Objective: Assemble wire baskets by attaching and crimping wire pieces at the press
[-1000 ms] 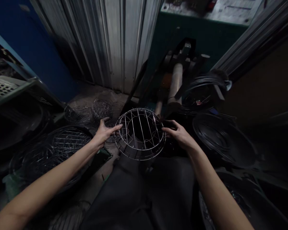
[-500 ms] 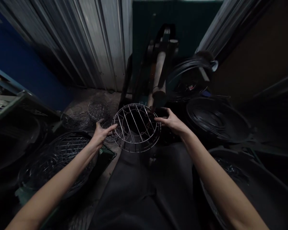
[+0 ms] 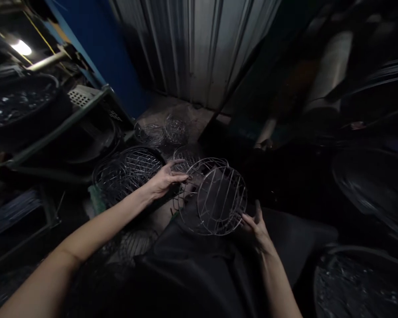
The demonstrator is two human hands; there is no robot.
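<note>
A round wire rack (image 3: 221,197) with parallel bars and bent wire loops around its rim is held up over my lap, tilted toward one side. My left hand (image 3: 166,179) pinches the far left part of its rim between thumb and fingers. On the near right edge, my right hand (image 3: 256,224) grips the rim with thumb and fingertips, one finger raised. Dark cloth (image 3: 199,278) covers my legs beneath the rack. To the left of the rack, close by my left hand, a pile of similar wire racks (image 3: 141,160) fills a dark tub.
More wire pieces (image 3: 175,129) lie on the floor by the corrugated metal wall (image 3: 199,48). A machine with a thick bar (image 3: 334,66) stands at the right. Tubs of metal parts sit at the lower right (image 3: 360,287) and upper left (image 3: 18,106), near a green-framed shelf (image 3: 63,130).
My view has swung left. Both hands have brought the wire rack away from the machine and turned it from nearly flat to tilted, the right hand now lower than the left.
</note>
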